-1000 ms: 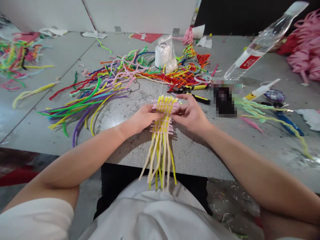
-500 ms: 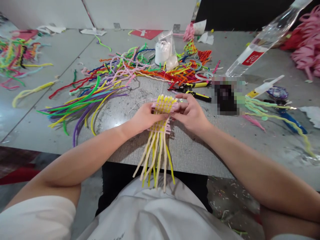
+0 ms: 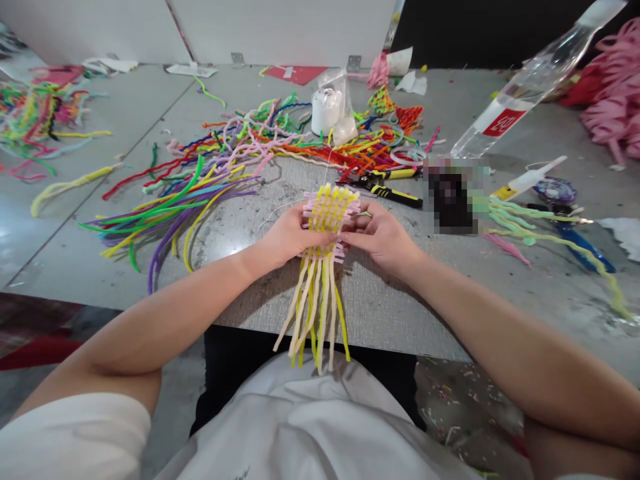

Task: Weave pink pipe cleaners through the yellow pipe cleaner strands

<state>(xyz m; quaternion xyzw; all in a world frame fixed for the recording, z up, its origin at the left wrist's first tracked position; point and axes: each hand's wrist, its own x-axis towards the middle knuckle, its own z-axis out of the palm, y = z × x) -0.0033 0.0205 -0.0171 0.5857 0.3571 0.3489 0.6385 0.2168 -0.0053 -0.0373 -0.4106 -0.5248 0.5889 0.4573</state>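
Note:
A woven strip (image 3: 327,212) of yellow, cream and pale purple fuzzy stems is held up over the table's front part, its long loose ends hanging down toward my lap. My left hand (image 3: 293,235) grips its left side, thumb laid across the front and fingers behind. On the right edge, my right hand (image 3: 383,233) pinches the strip with thumb and curled fingers, partly hidden behind it. A thin white thread runs from near the strip up toward a white spool (image 3: 326,113).
Many coloured stems (image 3: 175,200) spread over the grey table (image 3: 235,230) at left and behind. Yellow-black pliers (image 3: 395,195) lie beyond my right hand. Farther right are a tilted plastic bottle (image 3: 505,113), a blurred dark object (image 3: 453,200) and a glue tube (image 3: 533,179).
My right index finger has come down from the strip's upper right corner and curled in. The strip's weave shows flatter, and its hanging ends have shifted slightly right.

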